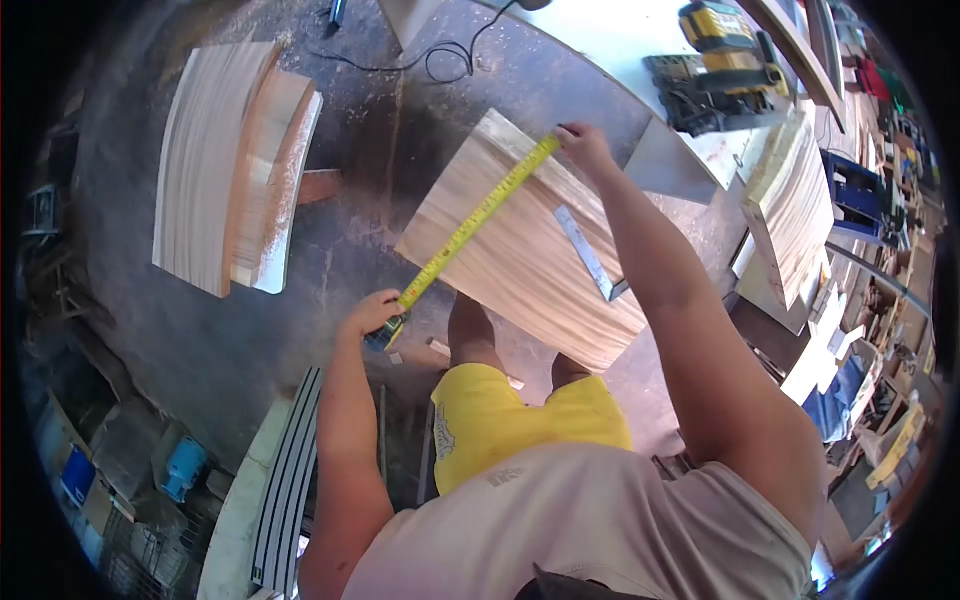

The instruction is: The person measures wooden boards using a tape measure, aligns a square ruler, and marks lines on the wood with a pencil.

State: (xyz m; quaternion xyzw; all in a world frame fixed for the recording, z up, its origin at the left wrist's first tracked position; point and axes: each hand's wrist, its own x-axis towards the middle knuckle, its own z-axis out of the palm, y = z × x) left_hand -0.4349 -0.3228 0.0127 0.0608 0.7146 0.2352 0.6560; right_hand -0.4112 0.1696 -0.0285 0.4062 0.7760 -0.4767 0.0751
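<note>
A yellow tape measure (478,217) is stretched across a pale wooden board (500,250) in front of my legs. My left hand (377,310) is closed round its dark case (385,333), just off the board's left edge. At the far end of the blade my right hand (583,145) pinches the tip, near the board's upper right edge. The blade runs at a slant between both hands. On the board, to the right of the blade, lies a metal try square (588,255).
Stacked boards (215,170) stand at the left. A yellow and black power saw (725,70) rests on a white surface at the upper right. A black cable (440,55) curls on the floor (350,150). More wood (790,210) stands at the right.
</note>
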